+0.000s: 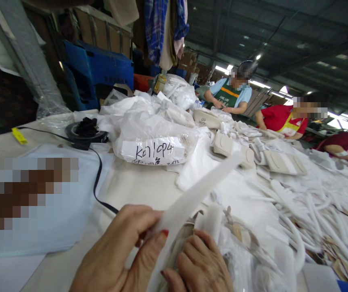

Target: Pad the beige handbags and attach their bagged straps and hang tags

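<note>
A long strip of thin white foam wrap [201,182] slants up and to the right across the middle of the view. My left hand [122,251] pinches its lower part between thumb and fingers. Just right of it, my right hand [198,259] has its fingers curled down against a beige, bag-like piece [181,239]; what lies under those fingers is hidden. Beside the right hand are a beige strap [243,235] with a metal fitting and some crumpled clear plastic [237,259].
A clear plastic bag [152,138] with a handwritten label lies ahead. Beige handbags [228,148] and white-wrapped straps [316,223] cover the right side. A black cord [97,178] crosses the left near pale blue sheets [73,219]. Several co-workers [231,93] are across the table.
</note>
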### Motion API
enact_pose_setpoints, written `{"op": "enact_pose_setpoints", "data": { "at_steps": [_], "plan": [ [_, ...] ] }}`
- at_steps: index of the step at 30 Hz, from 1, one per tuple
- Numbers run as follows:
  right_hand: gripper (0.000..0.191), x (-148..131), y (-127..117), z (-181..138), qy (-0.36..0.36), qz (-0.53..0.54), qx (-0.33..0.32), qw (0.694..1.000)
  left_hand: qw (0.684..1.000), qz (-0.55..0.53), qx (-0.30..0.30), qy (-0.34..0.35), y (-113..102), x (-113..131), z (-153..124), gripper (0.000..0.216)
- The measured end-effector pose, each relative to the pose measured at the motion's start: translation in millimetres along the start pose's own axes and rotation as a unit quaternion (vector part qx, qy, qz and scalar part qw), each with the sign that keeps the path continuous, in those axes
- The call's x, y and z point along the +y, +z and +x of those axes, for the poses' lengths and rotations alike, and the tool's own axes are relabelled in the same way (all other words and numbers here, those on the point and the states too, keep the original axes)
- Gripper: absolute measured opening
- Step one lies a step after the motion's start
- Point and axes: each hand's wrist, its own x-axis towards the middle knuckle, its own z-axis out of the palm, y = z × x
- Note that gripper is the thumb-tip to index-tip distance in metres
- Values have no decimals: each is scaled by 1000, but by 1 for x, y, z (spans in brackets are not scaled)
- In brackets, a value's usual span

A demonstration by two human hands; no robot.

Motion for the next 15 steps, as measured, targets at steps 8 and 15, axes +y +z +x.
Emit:
{"op": "enact_pose_setpoints", "data": {
  "at_steps": [8, 15],
  "plan": [
    [44, 1, -1, 3, -12, 20, 5, 1000, 973, -196, 29, -115, 4, -8, 3, 15],
    [53, 5, 1, 5, -38, -4, 22, 999, 980, -148, -131, -7, 5, -50, 3, 21]
  ]
}}
